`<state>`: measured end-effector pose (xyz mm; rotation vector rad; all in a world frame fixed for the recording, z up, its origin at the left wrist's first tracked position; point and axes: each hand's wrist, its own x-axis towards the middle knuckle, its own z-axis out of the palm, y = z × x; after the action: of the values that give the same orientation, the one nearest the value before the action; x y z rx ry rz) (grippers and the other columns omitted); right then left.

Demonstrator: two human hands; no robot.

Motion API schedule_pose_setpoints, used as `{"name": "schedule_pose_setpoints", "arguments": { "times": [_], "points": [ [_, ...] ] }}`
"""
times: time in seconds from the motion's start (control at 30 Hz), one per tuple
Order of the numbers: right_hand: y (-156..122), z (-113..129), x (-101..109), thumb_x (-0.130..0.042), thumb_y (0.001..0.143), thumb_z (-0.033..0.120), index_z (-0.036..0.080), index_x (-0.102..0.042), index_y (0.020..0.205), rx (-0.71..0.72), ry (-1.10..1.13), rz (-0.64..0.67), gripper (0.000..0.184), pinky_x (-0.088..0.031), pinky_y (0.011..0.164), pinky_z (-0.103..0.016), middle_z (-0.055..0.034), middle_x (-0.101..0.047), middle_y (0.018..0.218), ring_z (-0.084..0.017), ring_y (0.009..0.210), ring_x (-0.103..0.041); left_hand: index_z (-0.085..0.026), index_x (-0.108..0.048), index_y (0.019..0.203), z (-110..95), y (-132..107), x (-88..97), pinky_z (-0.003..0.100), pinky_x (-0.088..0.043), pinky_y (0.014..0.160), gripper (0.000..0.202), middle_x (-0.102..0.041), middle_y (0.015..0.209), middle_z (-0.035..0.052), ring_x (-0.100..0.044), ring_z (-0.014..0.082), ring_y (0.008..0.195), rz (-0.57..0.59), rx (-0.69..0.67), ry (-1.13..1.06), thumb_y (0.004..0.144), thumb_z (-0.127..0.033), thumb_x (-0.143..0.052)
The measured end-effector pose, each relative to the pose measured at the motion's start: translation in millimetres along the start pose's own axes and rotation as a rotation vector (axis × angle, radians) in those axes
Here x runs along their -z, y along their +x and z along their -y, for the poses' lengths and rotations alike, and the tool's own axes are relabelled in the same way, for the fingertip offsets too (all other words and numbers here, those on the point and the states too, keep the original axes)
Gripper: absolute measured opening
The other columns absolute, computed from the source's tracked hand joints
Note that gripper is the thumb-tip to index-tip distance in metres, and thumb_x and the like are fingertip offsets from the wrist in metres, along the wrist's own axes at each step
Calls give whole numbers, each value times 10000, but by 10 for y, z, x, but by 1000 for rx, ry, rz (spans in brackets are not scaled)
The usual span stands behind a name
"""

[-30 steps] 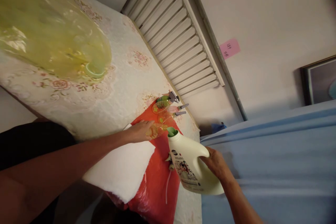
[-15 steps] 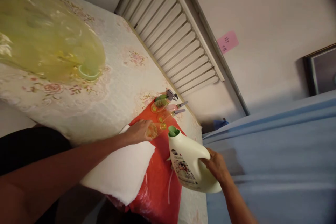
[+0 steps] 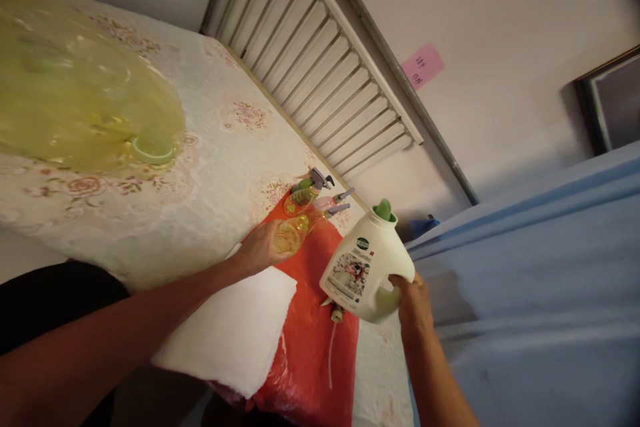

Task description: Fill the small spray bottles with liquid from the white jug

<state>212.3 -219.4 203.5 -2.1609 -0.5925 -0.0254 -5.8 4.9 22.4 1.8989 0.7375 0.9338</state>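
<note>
My left hand (image 3: 260,247) is closed around a small clear bottle (image 3: 289,237) with yellowish liquid in it. My right hand (image 3: 411,290) grips the handle of a large cream jug (image 3: 363,260) with a printed label. The jug's mouth, with a green spout (image 3: 384,208) inside, is uncapped and apart from the bottle. Past my left hand stand a pump bottle with a green label (image 3: 303,192) and two others with grey tops (image 3: 340,207). Below the jug, a loose pump head (image 3: 337,312) with a long thin tube lies on a red plastic bag (image 3: 310,333).
A folded white towel (image 3: 235,330) lies under my left forearm. On the floral tablecloth (image 3: 210,93) sits a large yellow-green plastic bag (image 3: 85,80) at the left. A white radiator (image 3: 310,60) runs along the wall behind; blue fabric (image 3: 540,293) covers the right side.
The jug has turned more upright, and its mouth has swung up and right, away from the bottle. The pump head below it now shows more. My left hand still holds the bottle.
</note>
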Motion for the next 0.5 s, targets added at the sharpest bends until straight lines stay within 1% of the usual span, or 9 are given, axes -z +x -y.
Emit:
{"name": "schedule_pose_setpoints", "arguments": {
  "times": [0.1, 0.17, 0.27, 0.33, 0.37, 0.43, 0.5],
  "points": [
    [35, -105, -243, -619, 553, 334, 176, -660, 880, -13, 151, -33, 365, -416, 595, -278, -1, -661, 706, -181, 642, -554, -205, -519, 1192, -28, -32, 110, 413, -501, 929, 585, -650, 1081, 93, -626, 291, 1042, -64, -7, -10, 682, -357, -760],
    [43, -151, -436, -610, 539, 314, 177, -647, 879, -9, 245, -52, 369, -425, 606, -272, 1, -662, 722, -173, 644, -558, -195, -501, 1217, -54, -85, 180, 423, -492, 967, 606, -645, 1107, 102, -612, 297, 1080, -102, -15, -3, 688, -353, -751],
    [-1, -163, -747, -606, 538, 297, 181, -635, 911, 14, 362, -41, 392, -451, 653, -271, 1, -673, 775, -170, 689, -579, -213, -501, 1216, -109, -213, 251, 428, -500, 968, 614, -645, 1120, 93, -613, 304, 1084, -113, -27, -11, 671, -342, -753],
    [-62, -145, -953, -587, 557, 298, 184, -625, 920, 29, 402, -20, 382, -455, 656, -267, 3, -663, 772, -167, 693, -580, -239, -506, 1208, -154, -326, 265, 428, -510, 961, 628, -648, 1128, 77, -620, 309, 1082, -105, -38, -52, 644, -334, -766],
    [-98, -134, -1050, -575, 567, 301, 183, -621, 919, 33, 414, -13, 374, -456, 649, -265, 3, -655, 761, -166, 689, -578, -250, -509, 1203, -178, -387, 261, 429, -515, 954, 639, -653, 1118, 69, -625, 310, 1073, -78, -53, -76, 628, -333, -776],
    [-171, -114, -1230, -554, 584, 309, 176, -619, 921, 40, 418, 8, 368, -464, 647, -270, -5, -649, 743, -175, 692, -587, -256, -507, 1219, -223, -512, 237, 431, -511, 970, 627, -654, 1128, 69, -623, 305, 1088, -16, -75, -119, 652, -338, -763],
    [-236, -96, -1386, -528, 622, 329, 168, -621, 970, 68, 339, 98, 394, -488, 684, -282, -28, -673, 778, -195, 749, -619, -257, -503, 1239, -265, -626, 201, 439, -498, 999, 641, -651, 1164, 74, -614, 303, 1116, 52, -101, -148, 653, -324, -754]
  ]
}}
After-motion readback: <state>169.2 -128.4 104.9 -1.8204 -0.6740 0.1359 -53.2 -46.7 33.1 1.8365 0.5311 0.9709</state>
